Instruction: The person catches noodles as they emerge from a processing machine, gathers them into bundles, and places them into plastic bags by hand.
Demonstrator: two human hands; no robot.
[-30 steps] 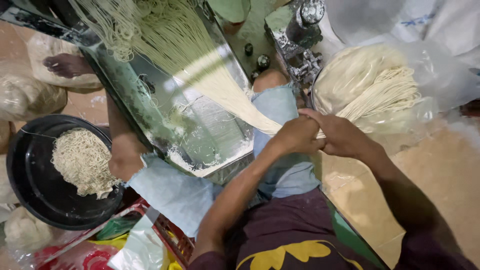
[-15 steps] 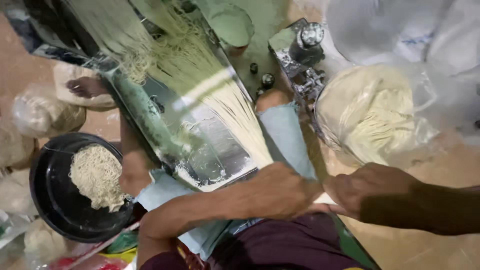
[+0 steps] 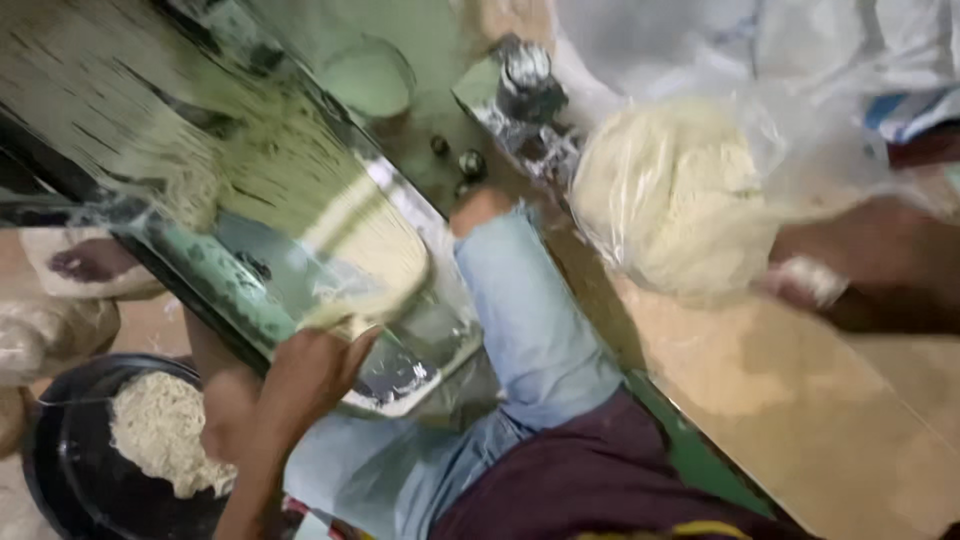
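I see my left hand [image 3: 310, 370] cupped under the pale noodle strands [image 3: 370, 260] fanning down the shiny metal chute [image 3: 420, 350], fingers loosely gathering them. My right hand [image 3: 860, 260] is blurred beside the bagged noodle mound [image 3: 670, 200]; grip indeterminate. A black basin [image 3: 70, 480] holds crumbly noodles.

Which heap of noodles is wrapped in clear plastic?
The big pale heap of noodles at upper right, beside the right hand. The smaller noodle pile at lower left lies uncovered in a black basin.

clear plastic bag [image 3: 700, 190] of pale noodles, upper right
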